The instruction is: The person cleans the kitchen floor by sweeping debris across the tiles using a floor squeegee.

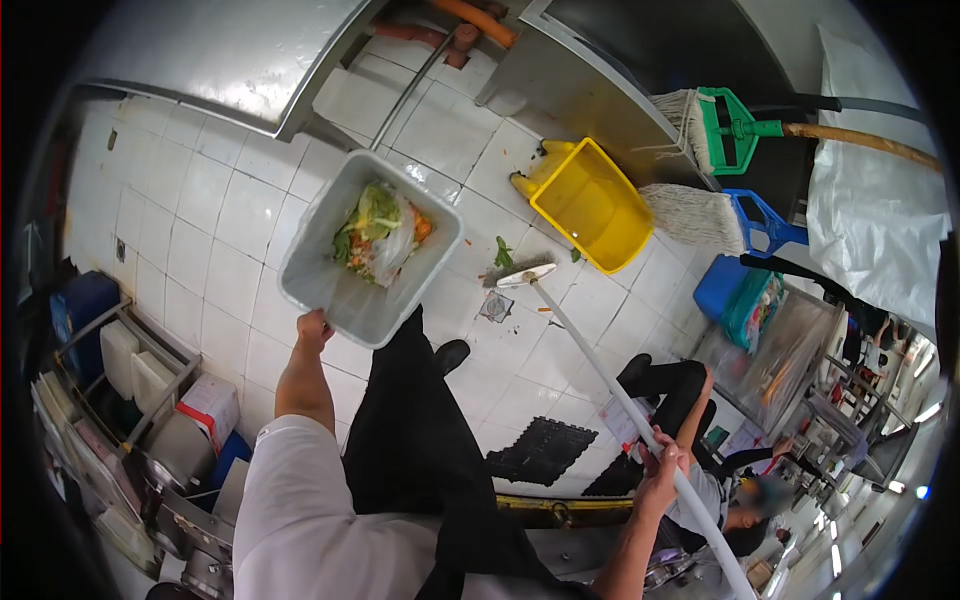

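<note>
My left hand (315, 328) is closed on the near rim of a grey plastic bin (300, 275). Inside the bin lie food scraps (375, 225): green leaves, orange bits and a clear plastic bag. Around the white handle of a broom (590, 358) the fingers of my right hand (660, 475) are wrapped. The broom's head (527, 275) rests on the tiled floor, right of the bin. Green leaf scraps (502, 252) and small crumbs lie close to its bristles.
A yellow bucket (590, 205) stands beyond the broom head. Green (730, 130) and blue (760, 222) mops are at the right. Another person (680, 400) is at lower right, near black mats (540, 450). A loaded rack (150, 390) stands left; a steel counter (220, 60) is above.
</note>
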Demonstrator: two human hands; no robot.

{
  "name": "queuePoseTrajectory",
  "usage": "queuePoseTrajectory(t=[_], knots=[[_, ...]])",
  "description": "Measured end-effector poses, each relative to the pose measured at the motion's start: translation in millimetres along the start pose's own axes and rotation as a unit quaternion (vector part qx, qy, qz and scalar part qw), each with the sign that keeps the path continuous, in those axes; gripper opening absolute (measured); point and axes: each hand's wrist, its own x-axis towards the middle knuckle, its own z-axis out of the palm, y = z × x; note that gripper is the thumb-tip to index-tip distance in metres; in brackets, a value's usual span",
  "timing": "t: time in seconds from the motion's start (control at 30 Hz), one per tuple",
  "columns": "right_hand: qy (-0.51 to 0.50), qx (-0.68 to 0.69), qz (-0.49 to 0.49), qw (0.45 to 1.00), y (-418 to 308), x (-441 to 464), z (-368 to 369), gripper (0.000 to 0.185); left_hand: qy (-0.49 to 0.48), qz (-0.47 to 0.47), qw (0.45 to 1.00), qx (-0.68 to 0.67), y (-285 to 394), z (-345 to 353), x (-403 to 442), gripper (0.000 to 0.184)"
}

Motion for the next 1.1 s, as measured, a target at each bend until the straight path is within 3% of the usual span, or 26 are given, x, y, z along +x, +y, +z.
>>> queuePoseTrajectory(t=[0.07, 0.1, 0.13, 0.17, 0.2, 0.23, 0.27, 0.33, 0.37, 0.4, 0.43, 0.47, 0.5, 0.57, 0.63, 0.67, 0.73, 0.77, 0.83, 0.97, 1.1], knots=[[-0.005, 0.007, 0.003, 1.000, 0.9, -3.8, 0.1, 0.030, 0.110, -0.069, 0.991, 0.009, -7.2, -21.5, -19.1, 0.032], [-0.010, 0.006, 0.002, 1.000, 0.1, -5.3, 0.0, 0.030, 0.113, -0.070, 0.991, 0.005, -28.8, -52.2, 3.7, 0.032], [-0.017, -0.010, -0.008, 1.000, -0.9, -4.3, 2.3, 0.031, 0.079, 0.056, 0.945, 0.311, -51.0, -65.8, 17.4, 0.035], [-0.022, -0.024, -0.020, 0.999, -2.7, -3.5, 5.6, 0.032, 0.040, 0.177, 0.792, 0.584, -60.6, -81.7, 31.3, 0.038], [-0.033, -0.017, -0.024, 0.999, -6.7, -3.4, 10.3, 0.034, 0.155, 0.119, 0.789, 0.582, -33.2, -44.2, -38.9, 0.044], [-0.036, -0.012, -0.031, 0.999, -13.7, -5.4, 14.8, 0.034, 0.291, 0.127, 0.843, 0.434, -16.7, -11.6, -88.5, 0.052], [-0.066, 0.001, -0.076, 0.995, -22.7, -8.8, 19.3, 0.034, 0.262, 0.289, 0.814, 0.430, -23.6, -1.6, -97.0, 0.063], [-0.100, 0.033, -0.144, 0.984, -47.3, -16.7, 27.5, 0.036, 0.089, 0.422, 0.792, 0.433, 23.4, 49.5, -176.5, 0.075], [-0.098, 0.037, -0.151, 0.983, -67.8, -23.4, 32.8, 0.036, 0.072, 0.527, 0.744, 0.404, 22.9, 80.8, -197.8, 0.072], [-0.116, 0.034, -0.182, 0.976, -92.3, -33.7, 37.8, 0.037, -0.014, 0.570, 0.744, 0.349, 37.0, 112.2, -242.4, 0.072], [-0.133, 0.031, -0.213, 0.968, -113.7, -42.7, 42.9, 0.038, -0.180, 0.507, 0.763, 0.357, 61.5, 139.9, -288.2, 0.073], [-0.128, 0.033, -0.219, 0.967, -130.1, -50.5, 47.0, 0.038, -0.222, 0.583, 0.699, 0.349, 62.8, 163.3, -324.0, 0.069], [-0.146, 0.032, -0.241, 0.959, -144.2, -59.4, 50.1, 0.038, -0.355, 0.524, 0.706, 0.318, 70.1, 185.8, -369.8, 0.071], [-0.162, 0.032, -0.269, 0.949, -167.6, -72.8, 60.8, 0.038, -0.515, 0.564, 0.562, 0.317, 64.1, 219.7, -428.7, 0.082], [-0.205, -0.006, -0.275, 0.939, -183.5, -84.1, 71.1, 0.038, -0.543, 0.631, 0.473, 0.289, 59.4, 231.6, -484.6, 0.066], [-0.220, 0.011, -0.269, 0.937, -186.7, -87.0, 70.8, 0.038, -0.543, 0.636, 0.469, 0.286, 55.4, 240.6, -489.0, 0.066], [-0.221, 0.043, -0.286, 0.932, -203.3, -91.2, 63.2, 0.038, -0.582, 0.551, 0.485, 0.351, 49.7, 258.7, -487.2, 0.039], [-0.223, 0.073, -0.293, 0.927, -212.2, -96.9, 57.2, 0.038, -0.584, 0.551, 0.480, 0.353, 48.3, 258.4, -484.7, 0.039], [-0.231, 0.085, -0.329, 0.911, -235.1, -101.9, 44.8, 0.041, -0.563, 0.577, 0.509, 0.302, 54.7, 252.9, -476.4, 0.019], [-0.227, 0.154, -0.438, 0.856, -275.5, -111.4, 6.6, 0.040, -0.505, 0.612, 0.518, 0.319, 85.2, 264.3, -449.6, 0.016], [-0.205, 0.207, -0.470, 0.833, -298.7, -127.9, -23.2, 0.041, -0.447, 0.654, 0.515, 0.329, 135.7, 286.2, -412.6, 0.016]])
